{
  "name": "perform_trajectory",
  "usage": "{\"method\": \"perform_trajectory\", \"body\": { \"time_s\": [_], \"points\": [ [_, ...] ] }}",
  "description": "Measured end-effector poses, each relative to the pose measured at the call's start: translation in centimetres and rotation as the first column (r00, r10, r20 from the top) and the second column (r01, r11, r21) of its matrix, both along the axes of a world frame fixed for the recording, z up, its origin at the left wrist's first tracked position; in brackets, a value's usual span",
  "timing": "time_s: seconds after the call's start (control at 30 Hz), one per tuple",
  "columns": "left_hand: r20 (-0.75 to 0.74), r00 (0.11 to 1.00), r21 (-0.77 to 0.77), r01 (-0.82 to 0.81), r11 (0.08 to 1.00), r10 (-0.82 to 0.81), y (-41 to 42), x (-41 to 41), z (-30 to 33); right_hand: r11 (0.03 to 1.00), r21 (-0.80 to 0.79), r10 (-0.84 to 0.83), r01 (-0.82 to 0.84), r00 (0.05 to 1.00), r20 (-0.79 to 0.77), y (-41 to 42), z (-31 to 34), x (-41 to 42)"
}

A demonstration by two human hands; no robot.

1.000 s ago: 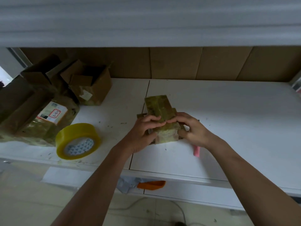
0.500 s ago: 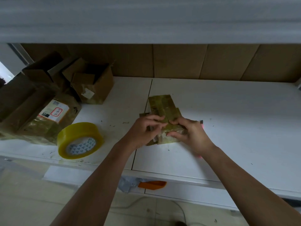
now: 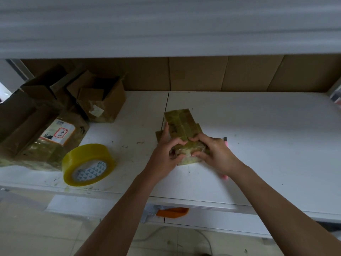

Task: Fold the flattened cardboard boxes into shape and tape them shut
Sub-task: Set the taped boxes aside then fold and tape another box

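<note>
Since the frame half a second before, the left hand (image 3: 166,154) had shifted: its index finger, earlier curled over the top of the small taped cardboard box (image 3: 181,130) with the others, now lay stretched up along the box's left side, while the thumb and remaining fingers curled against the near end. The right hand (image 3: 212,154) had barely moved; its fingers were bent tight over the near right corner of the box, thumb tucked under at the front edge, pinching the glossy tape-covered flap. The box itself sat in much the same place, on the white table (image 3: 258,145) just right of the seam between the two tabletop panels, its far end pointing away from the person and slightly left.

A pink-handled tool (image 3: 226,144) showed beyond the right hand, mostly hidden by it. The roll of yellow packing tape (image 3: 88,164) lay on its side near the table's front edge, well to the left of the box, unchanged. Behind it were a labelled, tape-wrapped parcel (image 3: 55,137) and an open cardboard box (image 3: 103,100) with its flaps up. An orange object (image 3: 172,212) hung below the table's front edge.
</note>
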State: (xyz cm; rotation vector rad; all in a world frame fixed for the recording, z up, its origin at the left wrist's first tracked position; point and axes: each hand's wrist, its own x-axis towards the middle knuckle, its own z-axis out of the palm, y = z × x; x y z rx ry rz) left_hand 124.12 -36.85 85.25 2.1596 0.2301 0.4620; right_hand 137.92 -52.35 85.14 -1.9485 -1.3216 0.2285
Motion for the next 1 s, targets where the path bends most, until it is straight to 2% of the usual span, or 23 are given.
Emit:
{"method": "perform_trajectory", "body": {
  "time_s": [0.1, 0.2, 0.33, 0.47, 0.57, 0.67, 0.73, 0.8, 0.83, 0.9, 0.97, 1.0],
  "points": [
    [-0.03, 0.999, 0.0, 0.022, 1.0, -0.022, 0.0, -0.2, -0.1, 1.0, -0.008, 0.024, -0.024, 0.999, -0.023, -0.1, 0.2, 0.1],
    [-0.042, 0.999, -0.118, -0.011, 0.993, 0.006, -0.4, -0.5, -0.2, 0.999, 0.01, -0.039, 0.04, 0.996, -0.083, 0.0, 0.1, -0.3],
    [-0.01, 0.998, -0.073, -0.069, 0.995, 0.069, -0.8, -0.1, -0.4, 0.996, 0.068, -0.06, 0.058, 0.998, 0.023, 0.1, -0.5, -0.7],
    [-0.056, 0.998, -0.069, -0.042, 0.997, 0.038, -0.4, 0.2, -0.1, 0.997, 0.034, -0.079, 0.075, 0.989, 0.127, -0.3, -0.2, -1.3],
    [-0.095, 0.995, -0.018, -0.041, 0.999, 0.039, -0.4, 0.3, 0.1, 0.983, -0.077, -0.153, 0.166, 0.978, 0.144, 0.1, 0.1, -1.9],
    [-0.155, 0.987, 0.081, -0.034, 0.996, 0.046, -0.5, 0.2, 0.9, 0.92, -0.308, -0.188, 0.241, 0.963, 0.191, 0.3, 0.7, -2.5],
    [-0.184, 0.983, -0.038, 0.003, 0.999, -0.01, -0.2, -0.5, 2.3, 0.9, -0.372, -0.171, 0.227, 0.969, 0.178, -0.2, 1.4, -2.6],
    [-0.174, 0.985, -0.157, -0.011, 0.988, -0.017, 0.6, -1.8, 4.1, 0.928, -0.344, -0.127, 0.145, 0.989, 0.075, -1.0, 2.4, -2.4],
    [-0.166, 0.986, -0.128, -0.054, 0.99, 0.032, 1.4, -2.6, 5.0, 0.937, -0.329, -0.117, 0.116, 0.993, 0.016, -1.3, 3.3, -2.5],
    [-0.134, 0.969, 0.059, -0.201, 0.978, 0.208, 3.6, -4.5, 6.3, 0.936, -0.328, -0.136, 0.126, 0.991, -0.007, -1.4, 5.4, -2.9],
    [-0.089, 0.908, 0.33, -0.362, 0.872, 0.41, 6.1, -6.6, 7.0, 0.949, -0.246, -0.175, 0.199, 0.978, 0.116, -0.6, 7.5, -3.9],
    [-0.082, 0.864, 0.429, -0.419, 0.8, 0.497, 7.3, -7.5, 7.2, 0.968, -0.126, -0.193, 0.217, 0.965, 0.177, 0.1, 8.3, -4.6]
  ]
}}
